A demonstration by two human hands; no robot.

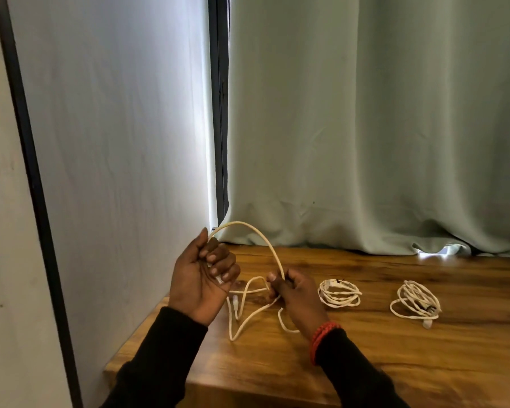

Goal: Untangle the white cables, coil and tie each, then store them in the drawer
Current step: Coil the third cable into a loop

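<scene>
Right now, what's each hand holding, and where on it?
Both hold one loose white cable: left hand grips it near an end, right hand pinches it further along, an arch between them.

Single head view, looking forward and down, close over wooden table [365,363], curtain [365,128] behind.

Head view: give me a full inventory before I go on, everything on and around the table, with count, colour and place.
loose cable: one, white, arched between both hands, the rest trailing on the table
coiled cables: two, white, on the table to the right of the hands, nearer one, farther one
table: one, brown wood
curtain: one, pale green, behind the table
bracelet: one, red, on the right wrist
left hand: grips one end of the loose cable
right hand: pinches the loose cable lower down
</scene>
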